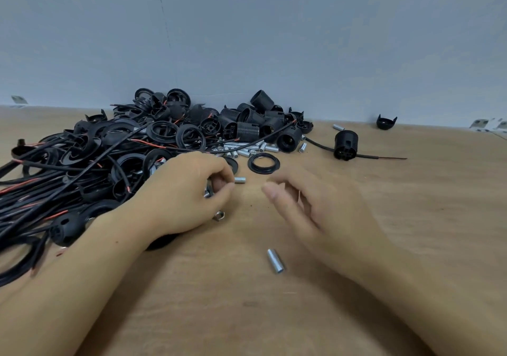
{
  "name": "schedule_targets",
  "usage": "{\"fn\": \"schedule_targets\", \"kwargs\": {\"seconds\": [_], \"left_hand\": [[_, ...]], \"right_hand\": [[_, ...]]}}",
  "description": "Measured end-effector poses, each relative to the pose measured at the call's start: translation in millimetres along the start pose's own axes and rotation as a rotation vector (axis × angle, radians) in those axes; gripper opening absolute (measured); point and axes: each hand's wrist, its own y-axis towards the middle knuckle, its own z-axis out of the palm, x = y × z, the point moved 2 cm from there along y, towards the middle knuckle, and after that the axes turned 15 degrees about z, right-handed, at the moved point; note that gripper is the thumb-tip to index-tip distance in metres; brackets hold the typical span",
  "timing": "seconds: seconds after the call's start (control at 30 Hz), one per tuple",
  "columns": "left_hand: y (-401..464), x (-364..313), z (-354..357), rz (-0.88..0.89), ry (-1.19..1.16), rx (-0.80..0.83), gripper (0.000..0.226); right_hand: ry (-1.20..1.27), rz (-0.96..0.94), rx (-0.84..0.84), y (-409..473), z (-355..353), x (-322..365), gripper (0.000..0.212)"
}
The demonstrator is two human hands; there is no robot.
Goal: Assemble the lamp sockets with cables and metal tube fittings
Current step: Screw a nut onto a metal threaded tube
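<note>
My left hand (189, 193) rests on the wooden table (384, 218) with its fingers curled round a small metal tube fitting (239, 180), whose silver end sticks out past the fingertips. A metal nut (219, 214) lies just under that hand. My right hand (315, 213) hovers beside it with fingers relaxed and holds nothing. A loose metal tube (275, 261) lies on the table in front of me. A pile of black lamp sockets (248, 125), black rings (164, 133) and black cables with red wire (41, 191) spreads out to the left.
More silver tubes (247, 148) lie at the foot of the pile beside a loose black ring (264, 163). A socket with a cable through it (346, 144) stands apart at the right. A black socket cap (386, 121) sits by the grey wall (274, 39).
</note>
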Motion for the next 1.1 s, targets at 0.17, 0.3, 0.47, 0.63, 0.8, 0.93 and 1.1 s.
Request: {"fn": "schedule_targets", "kwargs": {"seconds": [0.17,0.3,0.47,0.63,0.8,0.93,1.1], "left_hand": [[-1.5,-4.2,-3.1,0.056,-0.102,0.119,0.014],[-4.7,-2.5,-10.5,0.088,-0.169,0.194,0.015],[-5.0,-0.9,-12.8,0.075,-0.203,0.248,0.012],[-5.1,0.0,-12.4,0.066,-0.194,0.215,0.018],[1.0,-13.0,-1.8,0.156,-0.223,-0.044,0.016],[6.3,-31.6,9.3,0.175,-0.454,-0.317,0.020],[11.7,-41.4,21.5,-0.002,-0.826,-0.452,0.015]], "right_hand": [[-0.225,-0.126,0.360,-11.0,10.7,0.0,0.042],[-0.223,0.066,0.301,5.5,3.1,-14.1,0.038],[-0.092,0.102,0.402,4.7,-2.7,-28.3,0.022],[-0.031,0.103,0.289,6.9,-2.6,-29.6,0.005],[0.396,0.315,0.250,8.8,0.8,-27.3,0.008],[0.818,0.476,0.312,11.4,4.0,-25.4,0.005],[1.030,0.433,0.279,12.1,-2.6,-19.9,0.015]]}}
